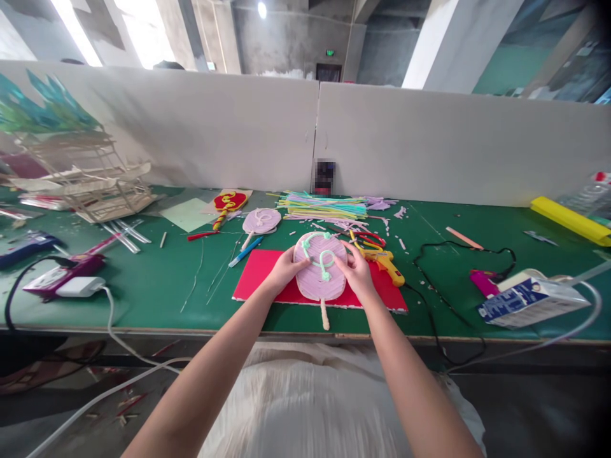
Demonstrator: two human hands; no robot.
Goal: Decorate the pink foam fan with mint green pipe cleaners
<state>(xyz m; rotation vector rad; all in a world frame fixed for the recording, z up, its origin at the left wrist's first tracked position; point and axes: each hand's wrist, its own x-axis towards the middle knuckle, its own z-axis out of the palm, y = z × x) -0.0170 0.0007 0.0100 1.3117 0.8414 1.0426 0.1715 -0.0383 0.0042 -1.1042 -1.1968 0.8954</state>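
Observation:
Between my two hands is a small pale-purple hand fan (315, 286) with a short cream handle and mint-green curled trim on its face. My left hand (287, 267) grips its left edge, thumb on the front. On the opposite edge my right hand (356, 270) is closed, its thumb near the green curl. Beneath the fan lies a red board (260, 273) on the green table. A yellow hot glue gun (386, 262) rests just right of my right hand, with red-handled scissors (371, 238) behind it.
Pastel craft strips (324, 207) are piled at the back. Left of them lie another purple fan (262, 220), a red-and-yellow fan (230, 201) and a blue pen (245, 251). A power strip (62, 277) sits left; a milk carton (532, 302) and black cable (420, 254) are right.

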